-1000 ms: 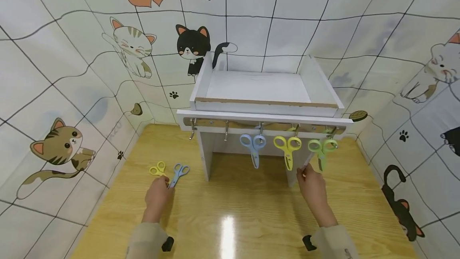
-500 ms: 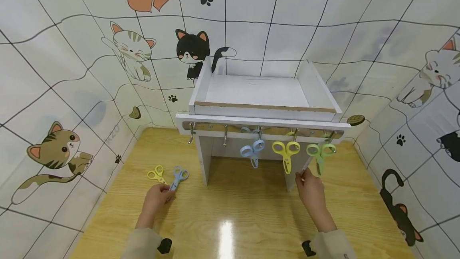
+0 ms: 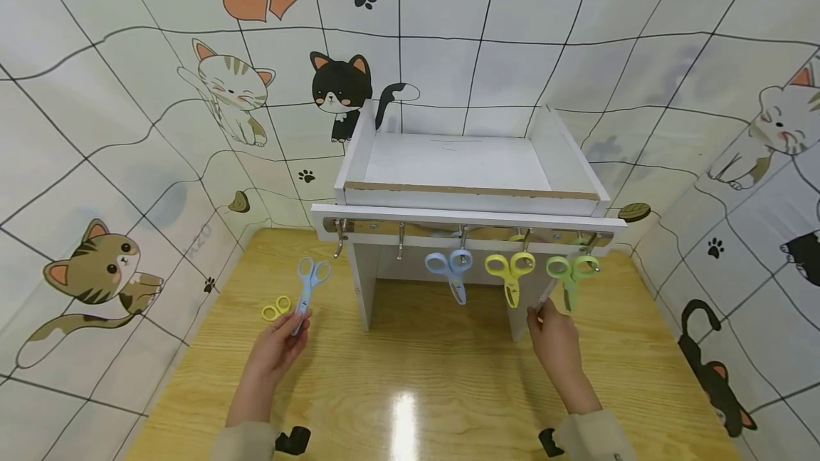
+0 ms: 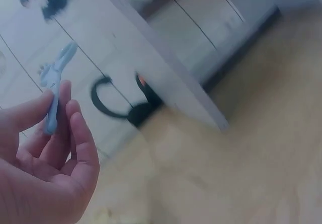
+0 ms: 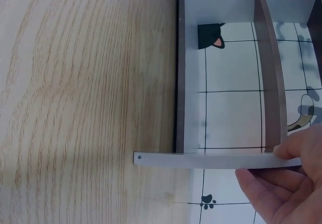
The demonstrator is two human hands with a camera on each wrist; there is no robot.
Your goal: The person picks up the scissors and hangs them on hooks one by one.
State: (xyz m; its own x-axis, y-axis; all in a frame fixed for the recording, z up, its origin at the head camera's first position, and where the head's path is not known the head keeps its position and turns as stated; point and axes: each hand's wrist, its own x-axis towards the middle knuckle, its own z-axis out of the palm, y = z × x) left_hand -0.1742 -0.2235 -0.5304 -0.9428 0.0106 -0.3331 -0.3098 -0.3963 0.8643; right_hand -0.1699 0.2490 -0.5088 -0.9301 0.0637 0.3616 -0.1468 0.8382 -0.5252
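Note:
In the head view my left hand (image 3: pixel 275 351) is raised a little over the table, pinching light-blue scissors (image 3: pixel 305 297) by the blades with the ring handles upward. The left wrist view shows the thumb and fingers on these scissors (image 4: pixel 54 85). Yellow scissors (image 3: pixel 277 309) lie on the table just behind this hand. My right hand (image 3: pixel 556 351) grips the front edge of the right side panel (image 5: pixel 216 161) of a white wooden rack. From the rack's hooks hang blue scissors (image 3: pixel 455 276), yellow scissors (image 3: pixel 510 279) and green scissors (image 3: pixel 570 277).
Two hooks at the rack's left, the end hook (image 3: pixel 339 239) and its neighbour (image 3: pixel 401 240), carry nothing. An upper tray (image 3: pixel 461 162) tops the rack. Cat-patterned tiled walls (image 3: pixel 448 70) enclose the wooden table (image 3: pixel 442 375) at the back and sides.
My left hand has picked the light-blue scissors up off the table and tilted them upright. Those hanging in blue swayed on their hook. The right hand has kept its hold on the panel.

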